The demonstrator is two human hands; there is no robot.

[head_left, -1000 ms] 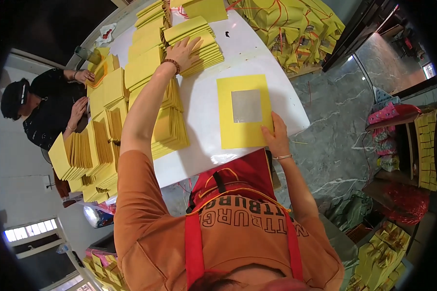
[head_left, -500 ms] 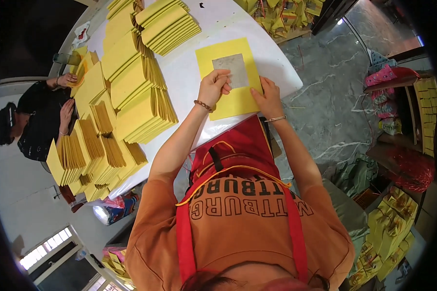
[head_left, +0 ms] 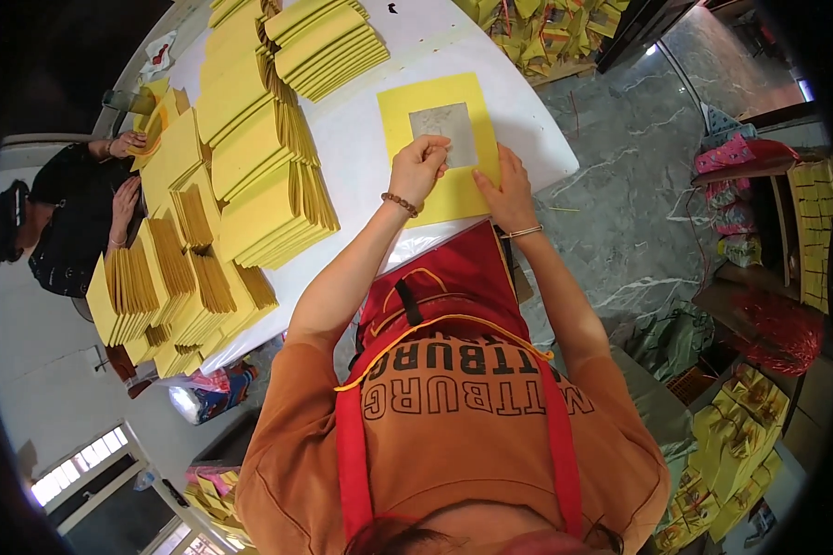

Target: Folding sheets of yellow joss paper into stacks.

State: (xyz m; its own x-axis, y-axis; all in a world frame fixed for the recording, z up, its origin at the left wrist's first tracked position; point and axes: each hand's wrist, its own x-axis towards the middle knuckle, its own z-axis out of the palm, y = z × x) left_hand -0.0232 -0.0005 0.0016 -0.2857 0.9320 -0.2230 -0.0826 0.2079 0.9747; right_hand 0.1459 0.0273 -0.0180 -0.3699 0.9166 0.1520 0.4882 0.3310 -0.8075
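Note:
A yellow paper sheet lies on the white table near its right end, with a silvery grey square on its middle. My left hand is over the left part of the square, its fingers drawn together in a pinch; whatever they may hold is too small to make out. At the lower right edge of the sheet rests my right hand, thumb laid on the paper and fingers stretched out along the edge.
Folded yellow paper stacks fill the left side of the white table. Across it, a co-worker in black handles yellow paper. More yellow bundles lie beyond the table and others at lower right. Grey marble floor borders the table.
My left hand has shifted slightly to the right over the grey square. My right hand stays at the sheet's edge. The whole view has moved a little.

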